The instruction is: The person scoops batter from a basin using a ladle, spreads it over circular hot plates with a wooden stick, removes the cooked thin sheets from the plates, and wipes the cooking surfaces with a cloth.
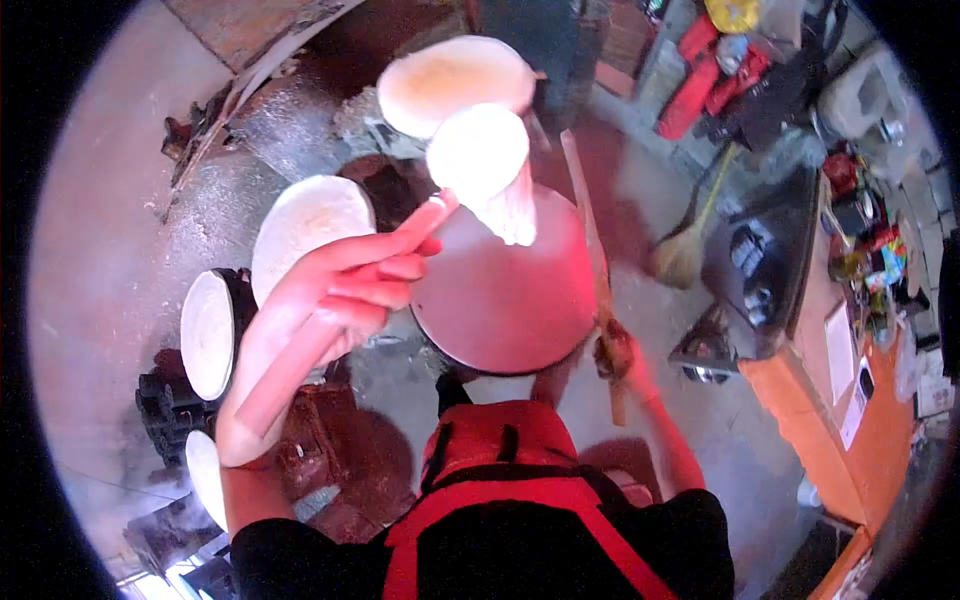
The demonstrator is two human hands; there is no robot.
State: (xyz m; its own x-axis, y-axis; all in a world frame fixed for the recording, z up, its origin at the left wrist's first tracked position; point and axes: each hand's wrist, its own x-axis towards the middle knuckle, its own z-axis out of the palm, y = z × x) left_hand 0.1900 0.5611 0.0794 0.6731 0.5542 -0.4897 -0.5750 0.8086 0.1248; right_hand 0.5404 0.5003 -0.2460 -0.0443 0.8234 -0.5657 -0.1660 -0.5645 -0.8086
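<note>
Left hand (365, 280) clamped on apparent ladle (476, 150), glare-washed, obscuring part of vessel (495, 368). Right hand (617, 353) clamped on stick (588, 215); broom (684, 252) nearby.

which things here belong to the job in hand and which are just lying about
Seem in use:
- white round ladle, left hand
- long brown wooden stick, right hand
- wide round dark-rimmed pot
- pale round discs, possibly

Seem lying about:
- yellowish straw broom
- red bundle, material unclear
</note>
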